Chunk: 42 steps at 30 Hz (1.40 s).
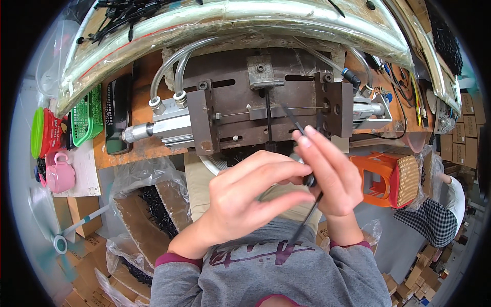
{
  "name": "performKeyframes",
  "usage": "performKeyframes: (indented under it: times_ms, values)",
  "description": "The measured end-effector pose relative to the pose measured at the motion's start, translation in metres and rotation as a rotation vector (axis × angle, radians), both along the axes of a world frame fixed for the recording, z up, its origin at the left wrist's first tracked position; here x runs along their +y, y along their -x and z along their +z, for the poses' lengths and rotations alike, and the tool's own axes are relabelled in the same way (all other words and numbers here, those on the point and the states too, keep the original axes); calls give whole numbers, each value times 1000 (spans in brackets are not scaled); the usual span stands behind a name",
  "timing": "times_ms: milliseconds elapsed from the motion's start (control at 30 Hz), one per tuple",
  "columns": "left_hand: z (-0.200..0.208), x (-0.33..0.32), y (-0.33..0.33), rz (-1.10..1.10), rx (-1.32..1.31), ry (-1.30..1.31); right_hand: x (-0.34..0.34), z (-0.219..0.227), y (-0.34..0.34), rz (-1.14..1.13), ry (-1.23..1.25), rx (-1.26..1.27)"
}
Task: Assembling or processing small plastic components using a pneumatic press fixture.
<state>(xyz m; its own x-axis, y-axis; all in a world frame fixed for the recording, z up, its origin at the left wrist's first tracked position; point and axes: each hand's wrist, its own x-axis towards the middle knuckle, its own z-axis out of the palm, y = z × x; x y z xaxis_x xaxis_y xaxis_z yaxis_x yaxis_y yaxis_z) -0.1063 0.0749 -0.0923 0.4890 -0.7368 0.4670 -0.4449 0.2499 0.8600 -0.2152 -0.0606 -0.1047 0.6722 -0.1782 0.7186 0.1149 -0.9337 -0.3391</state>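
My right hand (335, 181) holds a thin black rod (293, 118) slanting between its fingers, its lower length blurred above my lap. A rounded black part (309, 180) shows on the rod where both hands meet. My left hand (255, 192) curves in from the left, thumb and fingertips closing around that rounded part. Just beyond my hands is a brown metal fixture (204, 123) with a clamp block (261, 71) at its far middle. Another black rod (268, 115) lies in the fixture, running from under the clamp toward me.
Air cylinders (174, 128) with clear hoses (179, 71) flank the fixture. Black rods (117, 18) lie on a plastic-covered shelf behind. At left are a green basket (87, 120) and a pink mug (60, 174); at right, an orange stool (376, 174) and another person's arm (454, 192).
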Motion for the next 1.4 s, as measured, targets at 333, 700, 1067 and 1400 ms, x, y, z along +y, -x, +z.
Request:
performKeyframes:
  times_ms: [333,700,1067,1400]
  values:
    - [-9,13,-5,235,-485,-237,-4,0,-1,-59,-289,-22]
    - [-14,1,-9,274,-759,-436,3,11,13,-1,-978,51]
    - [-8,-2,0,146,-412,-13,18,0,4,191,-966,229]
    - [-16,5,-9,236,-647,-322,2,-5,12,123,-1261,-1]
